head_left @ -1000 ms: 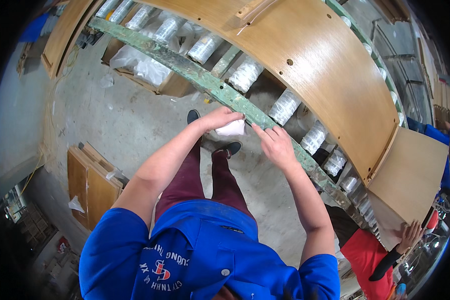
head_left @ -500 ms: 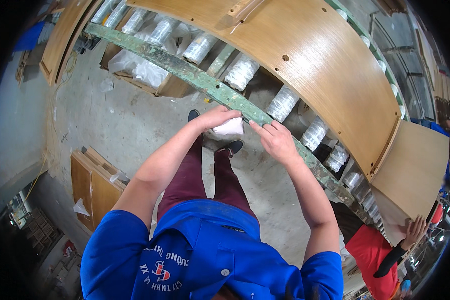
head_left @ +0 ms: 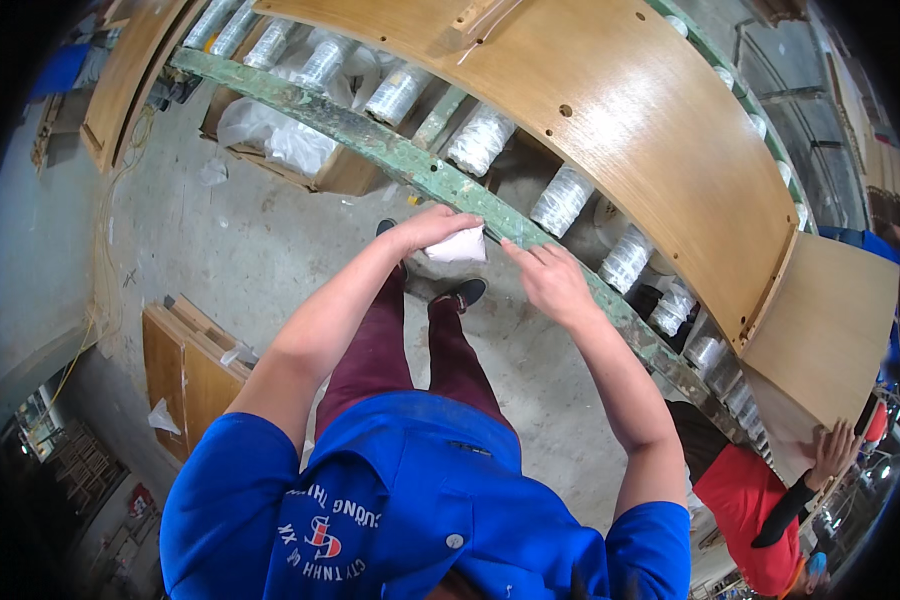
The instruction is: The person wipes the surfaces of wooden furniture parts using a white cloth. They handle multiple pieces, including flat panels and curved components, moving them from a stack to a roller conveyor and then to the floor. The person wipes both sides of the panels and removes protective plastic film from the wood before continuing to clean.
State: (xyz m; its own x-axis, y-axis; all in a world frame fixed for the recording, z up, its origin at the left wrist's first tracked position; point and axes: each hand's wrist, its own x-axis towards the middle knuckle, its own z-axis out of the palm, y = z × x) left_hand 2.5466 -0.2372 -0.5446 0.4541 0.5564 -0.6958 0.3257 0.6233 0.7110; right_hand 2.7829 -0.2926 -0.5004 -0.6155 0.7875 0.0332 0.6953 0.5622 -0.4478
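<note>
The left hand [head_left: 425, 230] grips a pale wad [head_left: 457, 246] by the green rail's [head_left: 450, 187] near edge, seemingly steadying it; the right hand [head_left: 554, 284] points, any grip unclear. Moving on calls for careful finger placement.

A panel [head_left: 620, 135] lies on rollers [head_left: 481, 138] behind a rail [head_left: 457, 185]. Before the rail, a pad [head_left: 458, 246] sits in the left hand [head_left: 430, 228], left of the right hand [head_left: 553, 283].

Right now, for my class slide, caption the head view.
Left hand holds a pale bundle beside a green rail; right hand has its forefinger extended.
</note>
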